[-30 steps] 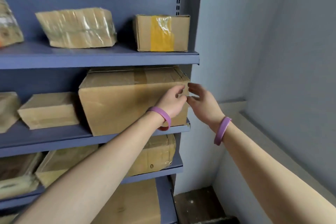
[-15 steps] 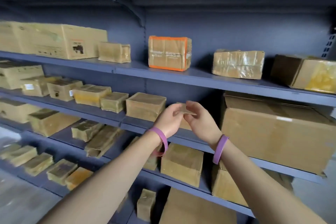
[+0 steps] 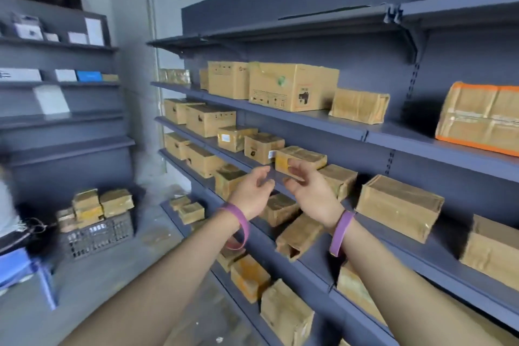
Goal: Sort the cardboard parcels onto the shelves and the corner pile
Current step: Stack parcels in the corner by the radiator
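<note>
Both my hands hover in mid-air in front of the dark blue shelving [image 3: 351, 132]. My left hand [image 3: 252, 194] and my right hand [image 3: 311, 191] are close together, fingers loosely curled, holding nothing. Just behind my right fingers a small taped cardboard parcel [image 3: 302, 159] lies on the middle shelf; whether I touch it is unclear. Several more brown parcels fill the shelves, among them a large printed box [image 3: 292, 86] and an orange-edged parcel [image 3: 480, 118]. A black crate [image 3: 98, 236] on the floor at the left carries a pile of taped parcels [image 3: 101, 203].
A second grey shelf unit [image 3: 64, 118] with white and blue boxes stands against the left wall. A blue stool [image 3: 25, 272] is at the lower left. Bare concrete floor [image 3: 106, 289] lies between the crate and the shelving.
My view has swung left along the shelving, from the large box at the right end to the left corner. Both hands came off that box and stay raised, close together, empty.
</note>
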